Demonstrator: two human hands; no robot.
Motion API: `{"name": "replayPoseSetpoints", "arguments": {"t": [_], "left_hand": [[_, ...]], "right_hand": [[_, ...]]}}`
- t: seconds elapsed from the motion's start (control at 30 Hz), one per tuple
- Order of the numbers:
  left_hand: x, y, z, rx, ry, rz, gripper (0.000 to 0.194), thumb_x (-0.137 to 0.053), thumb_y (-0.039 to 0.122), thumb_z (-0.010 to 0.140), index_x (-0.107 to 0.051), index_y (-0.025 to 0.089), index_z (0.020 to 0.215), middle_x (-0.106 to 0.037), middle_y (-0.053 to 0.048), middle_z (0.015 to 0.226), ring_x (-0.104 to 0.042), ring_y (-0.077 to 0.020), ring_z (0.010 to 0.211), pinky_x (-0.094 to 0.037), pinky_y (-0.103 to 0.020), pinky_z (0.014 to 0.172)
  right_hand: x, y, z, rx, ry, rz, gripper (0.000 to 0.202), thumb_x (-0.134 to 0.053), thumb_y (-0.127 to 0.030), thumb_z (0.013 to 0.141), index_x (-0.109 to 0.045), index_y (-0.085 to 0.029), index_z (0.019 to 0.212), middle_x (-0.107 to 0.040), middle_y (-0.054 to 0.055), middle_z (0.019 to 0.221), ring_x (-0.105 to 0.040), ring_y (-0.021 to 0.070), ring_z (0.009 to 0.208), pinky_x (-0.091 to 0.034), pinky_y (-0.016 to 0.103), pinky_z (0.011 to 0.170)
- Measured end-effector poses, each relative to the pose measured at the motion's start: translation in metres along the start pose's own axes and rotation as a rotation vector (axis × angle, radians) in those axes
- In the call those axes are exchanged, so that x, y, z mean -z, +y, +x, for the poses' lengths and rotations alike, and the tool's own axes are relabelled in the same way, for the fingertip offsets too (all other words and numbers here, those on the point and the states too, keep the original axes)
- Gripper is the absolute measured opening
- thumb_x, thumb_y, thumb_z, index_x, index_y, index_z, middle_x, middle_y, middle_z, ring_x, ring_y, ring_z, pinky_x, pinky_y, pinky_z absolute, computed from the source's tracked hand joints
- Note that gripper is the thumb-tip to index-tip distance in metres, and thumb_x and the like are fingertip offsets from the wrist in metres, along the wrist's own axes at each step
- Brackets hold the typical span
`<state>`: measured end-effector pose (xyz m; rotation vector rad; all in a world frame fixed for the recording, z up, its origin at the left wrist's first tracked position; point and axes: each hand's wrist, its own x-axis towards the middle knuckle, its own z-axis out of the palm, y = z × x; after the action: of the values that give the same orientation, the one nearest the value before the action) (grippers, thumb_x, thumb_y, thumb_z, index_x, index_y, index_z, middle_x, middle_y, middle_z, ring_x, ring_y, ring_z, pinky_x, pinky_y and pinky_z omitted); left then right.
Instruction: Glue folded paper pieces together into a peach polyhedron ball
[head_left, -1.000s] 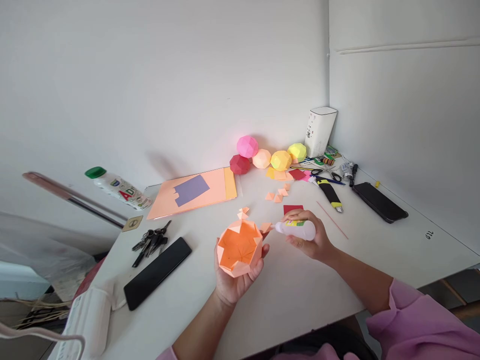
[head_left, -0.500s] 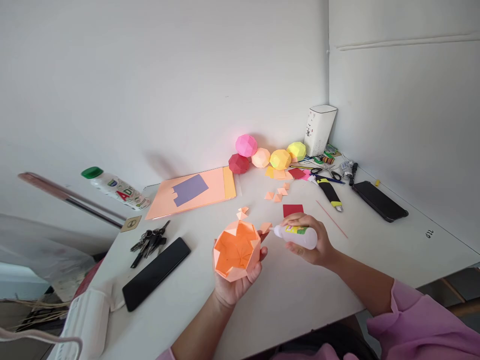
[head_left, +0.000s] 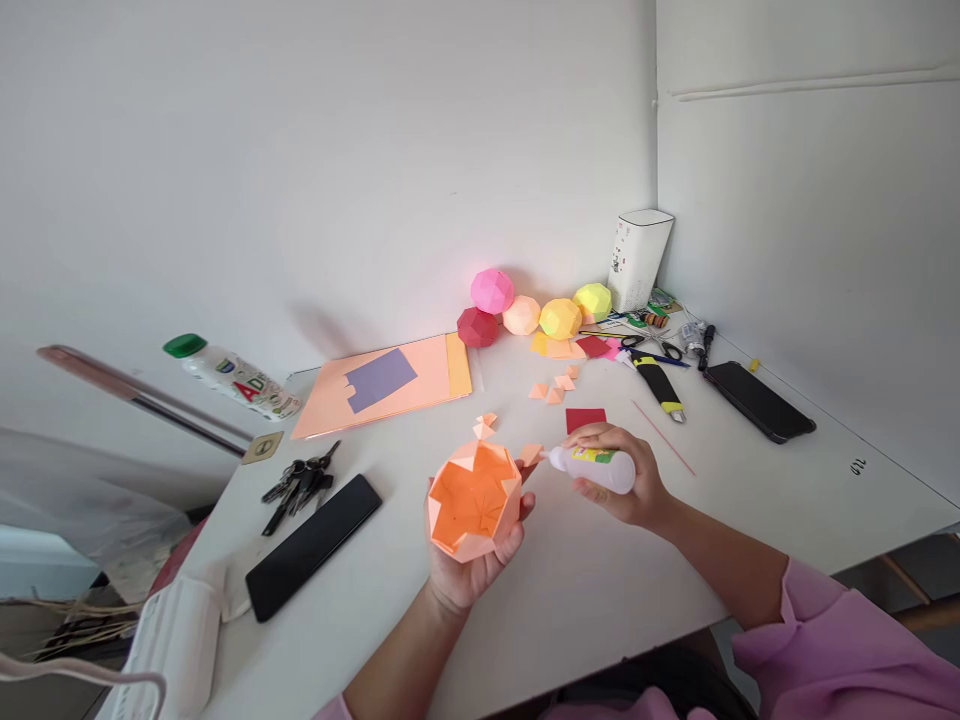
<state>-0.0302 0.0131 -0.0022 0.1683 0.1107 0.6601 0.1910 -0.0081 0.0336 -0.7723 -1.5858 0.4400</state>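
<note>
An open orange paper shell [head_left: 474, 502] with a jagged rim rests in my left hand [head_left: 476, 570], opening upward. A small orange paper piece [head_left: 531, 455] sticks out at the fingertips of the same hand. My right hand [head_left: 630, 480] is wrapped round a glue bottle [head_left: 598, 468] lying sideways, its nozzle pointing left at the small piece. Whether the nozzle touches the piece is too small to tell. Beyond the shell lie small folded orange pieces [head_left: 485, 425], and several more [head_left: 556, 390] lie farther back. A red paper square [head_left: 585, 420] lies just behind my right hand.
Several faceted paper balls [head_left: 492, 291] stand by the wall. Paper sheets [head_left: 382, 385], keys [head_left: 300, 485], a black phone [head_left: 313, 548] and a green-capped bottle [head_left: 232, 378] are on the left. A cutter [head_left: 660, 388], scissors [head_left: 652, 346] and a black case [head_left: 760, 400] lie right.
</note>
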Motion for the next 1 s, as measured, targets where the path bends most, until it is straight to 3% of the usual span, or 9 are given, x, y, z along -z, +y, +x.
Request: {"name": "replayPoseSetpoints", "arguments": {"t": [0.27, 0.7, 1.0], "left_hand": [[-0.0016, -0.0006, -0.0008, -0.003, 0.021, -0.034, 0.087, -0.028, 0.066, 0.085, -0.003, 0.014, 0.150, -0.042, -0.014, 0.144, -0.060, -0.0242, 0.103, -0.055, -0.030, 0.079], [-0.0015, -0.0002, -0.0008, -0.003, 0.029, 0.003, 0.080, -0.025, 0.069, 0.085, -0.020, 0.020, 0.148, -0.042, -0.013, 0.144, -0.060, -0.0238, 0.103, -0.054, -0.030, 0.078], [-0.0036, -0.0003, -0.0005, -0.002, 0.064, -0.029, 0.088, -0.023, 0.070, 0.084, -0.001, 0.015, 0.150, -0.043, -0.017, 0.143, -0.062, -0.0253, 0.101, -0.054, -0.030, 0.077]], "right_hand": [[0.0002, -0.0001, 0.0007, 0.035, 0.001, -0.018, 0.029, -0.073, -0.025, 0.075, -0.058, -0.025, 0.100, -0.067, 0.008, 0.090, -0.068, 0.0235, 0.080, -0.058, 0.039, 0.068], [-0.0011, 0.0008, 0.0003, 0.094, -0.008, -0.042, 0.029, -0.072, -0.027, 0.077, -0.057, -0.023, 0.102, -0.067, 0.009, 0.090, -0.068, 0.0218, 0.079, -0.059, 0.037, 0.068], [-0.0025, 0.0019, 0.0002, 0.050, -0.035, 0.051, 0.033, -0.074, -0.029, 0.075, -0.058, -0.023, 0.103, -0.067, 0.008, 0.090, -0.068, 0.0218, 0.082, -0.058, 0.037, 0.069]]}}
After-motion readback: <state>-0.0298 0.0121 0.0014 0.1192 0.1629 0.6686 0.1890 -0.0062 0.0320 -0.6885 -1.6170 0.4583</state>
